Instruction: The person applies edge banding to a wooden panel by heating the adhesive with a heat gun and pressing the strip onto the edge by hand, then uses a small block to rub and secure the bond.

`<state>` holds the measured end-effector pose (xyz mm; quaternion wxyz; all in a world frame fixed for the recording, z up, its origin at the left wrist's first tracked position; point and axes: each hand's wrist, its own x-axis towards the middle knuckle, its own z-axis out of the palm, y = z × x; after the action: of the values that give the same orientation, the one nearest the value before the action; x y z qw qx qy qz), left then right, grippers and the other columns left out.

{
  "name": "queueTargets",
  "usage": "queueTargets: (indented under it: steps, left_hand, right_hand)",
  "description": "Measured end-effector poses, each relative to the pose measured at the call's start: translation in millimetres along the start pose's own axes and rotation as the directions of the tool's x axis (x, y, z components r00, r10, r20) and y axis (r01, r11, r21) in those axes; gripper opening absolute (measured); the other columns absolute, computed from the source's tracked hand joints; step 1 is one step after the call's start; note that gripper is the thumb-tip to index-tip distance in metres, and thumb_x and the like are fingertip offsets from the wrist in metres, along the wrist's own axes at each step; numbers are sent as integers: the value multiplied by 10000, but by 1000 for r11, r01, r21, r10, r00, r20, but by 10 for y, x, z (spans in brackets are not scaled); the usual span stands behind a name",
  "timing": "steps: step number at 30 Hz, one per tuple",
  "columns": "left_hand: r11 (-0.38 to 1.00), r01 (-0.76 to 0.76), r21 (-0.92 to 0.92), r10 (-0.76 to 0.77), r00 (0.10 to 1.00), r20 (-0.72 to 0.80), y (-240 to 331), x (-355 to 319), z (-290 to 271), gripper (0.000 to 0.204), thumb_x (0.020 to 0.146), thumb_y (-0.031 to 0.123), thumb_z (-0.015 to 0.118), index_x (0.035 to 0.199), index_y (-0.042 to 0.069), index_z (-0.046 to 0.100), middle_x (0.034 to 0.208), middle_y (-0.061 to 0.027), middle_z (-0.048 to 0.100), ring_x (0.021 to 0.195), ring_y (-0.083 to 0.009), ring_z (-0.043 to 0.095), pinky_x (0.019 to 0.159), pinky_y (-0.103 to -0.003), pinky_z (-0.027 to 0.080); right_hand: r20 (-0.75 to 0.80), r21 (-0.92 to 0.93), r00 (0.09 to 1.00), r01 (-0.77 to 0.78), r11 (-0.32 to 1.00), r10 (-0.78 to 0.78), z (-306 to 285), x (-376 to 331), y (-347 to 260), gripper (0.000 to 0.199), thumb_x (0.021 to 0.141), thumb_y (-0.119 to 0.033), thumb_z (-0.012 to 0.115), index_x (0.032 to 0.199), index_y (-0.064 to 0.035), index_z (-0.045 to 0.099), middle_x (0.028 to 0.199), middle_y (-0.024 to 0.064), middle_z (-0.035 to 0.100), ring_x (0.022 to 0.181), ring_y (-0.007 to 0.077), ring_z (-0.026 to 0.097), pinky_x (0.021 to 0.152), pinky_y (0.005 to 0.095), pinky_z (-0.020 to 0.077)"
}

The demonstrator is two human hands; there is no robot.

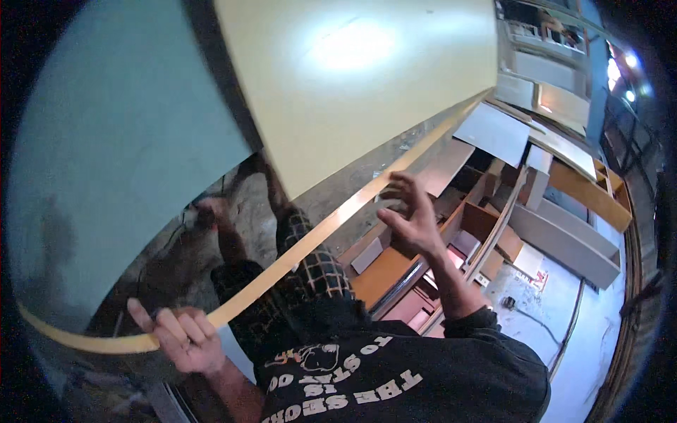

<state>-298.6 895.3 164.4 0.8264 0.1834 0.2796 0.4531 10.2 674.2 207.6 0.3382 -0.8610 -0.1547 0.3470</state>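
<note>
A long, thin, pale-yellow flexible strip (296,264), which looks like edge banding, slants from the lower left up to the far corner of a cream-coloured board (367,120). Around the strip's near part, my left hand (185,340) has its fingers curled, with one finger pointing out. Past that hand, the strip's tail bends away to the left rim. My right hand (415,215) is raised beside the strip with fingers and thumb apart. Its fingertips are close to the strip's edge; whether they touch it I cannot tell. The strip passes in front of my checked shorts.
A large blue-green panel (127,148) fills the left side, with a dark gap between it and the cream board. On the right lie wooden box frames (395,278), a grey cabinet part (564,236), loose boards (493,130) and a cable (543,324). Dusty floor shows below the boards.
</note>
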Motion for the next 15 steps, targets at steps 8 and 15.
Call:
queueTargets:
  steps: [8,15]
  left_hand:
    - [992,69,110,-68,998,-5,93,-5,-109,544,1042,108,342,1533,55,113,656,-2,296,445,-81,260,428,-251,279]
    - [992,82,98,-89,994,66,320,-111,-350,550,1038,101,326,1533,56,90,655,-30,331,418,-104,261,392,-268,319]
  right_hand:
    - [-358,604,892,-3,797,275,-149,208,338,278,973,-195,547,1218,-88,469,1035,85,601,858,169,623,744,328,504]
    - [-354,820,835,61,569,421,-699,879,487,463,1002,-430,469,1350,-127,428,1161,56,570,957,163,570,768,341,462]
